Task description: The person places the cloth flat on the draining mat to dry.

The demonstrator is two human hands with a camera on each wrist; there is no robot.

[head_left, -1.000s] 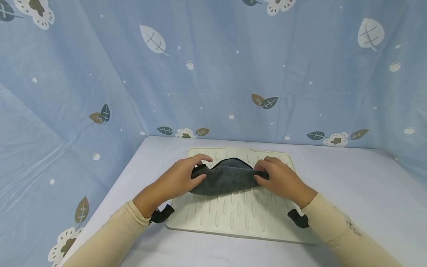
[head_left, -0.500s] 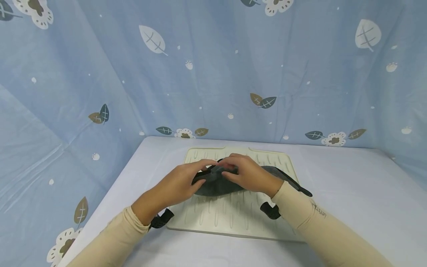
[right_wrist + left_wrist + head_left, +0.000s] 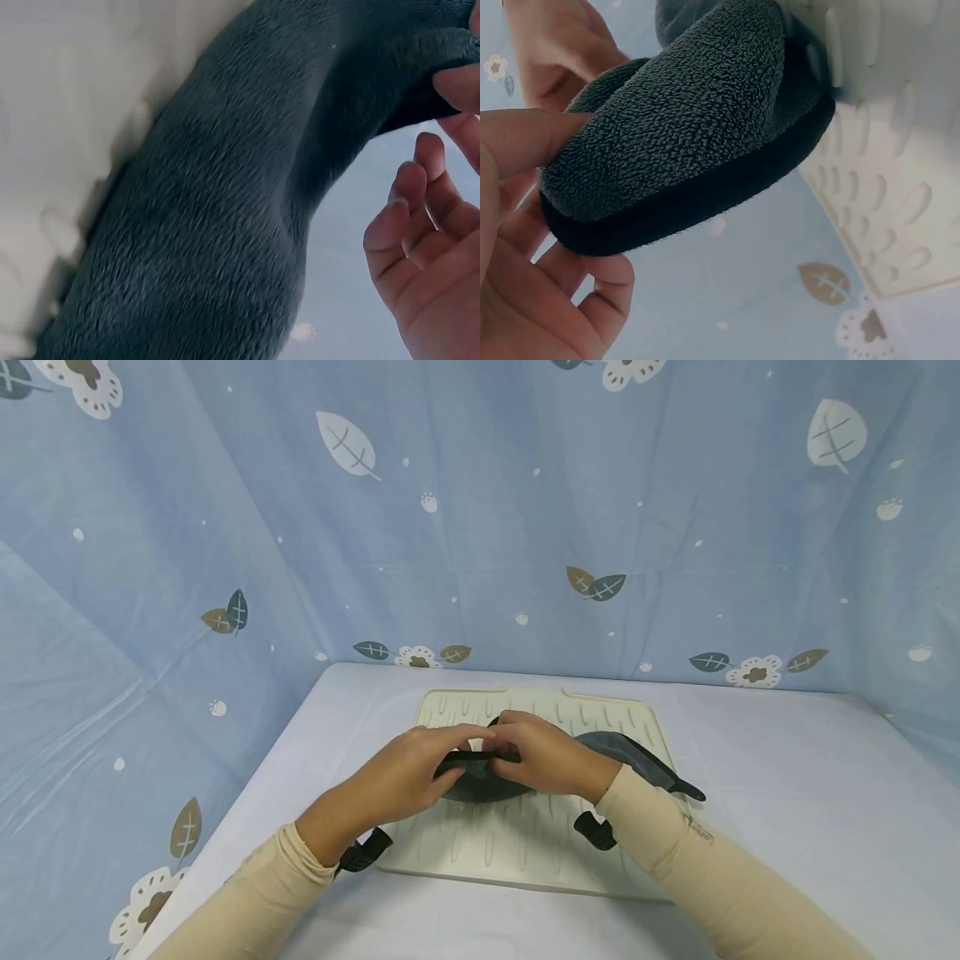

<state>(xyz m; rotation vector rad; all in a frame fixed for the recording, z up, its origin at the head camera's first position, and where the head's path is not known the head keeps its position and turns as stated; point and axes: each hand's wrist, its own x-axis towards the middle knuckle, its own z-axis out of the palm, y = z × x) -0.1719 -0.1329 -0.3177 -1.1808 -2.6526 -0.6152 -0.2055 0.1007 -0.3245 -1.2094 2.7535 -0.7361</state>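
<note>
A dark grey terry cloth [image 3: 480, 789] with a black bound edge is bunched up over a cream ribbed mat [image 3: 525, 864]. My left hand [image 3: 408, 768] pinches its left part between thumb and fingers. Close beside it, my right hand [image 3: 551, 756] pinches the same raised edge, the two hands' fingertips almost meeting. Past the right wrist the rest of the cloth droops, its black-edged corner reaching over the mat's right side. In the left wrist view the left thumb [image 3: 532, 139] lies on the fuzzy side of the folded cloth [image 3: 697, 112], with fingers below the black edge.
The mat lies on a white-covered table [image 3: 780, 793]. Blue curtain cloth [image 3: 480, 527] with printed leaves hangs behind and along the left. Black wrist straps [image 3: 365, 850] show below both hands.
My right hand has moved left from the cloth's right end to beside my left hand, and the right part of the cloth now trails behind it. The left hand stays nearly in place.
</note>
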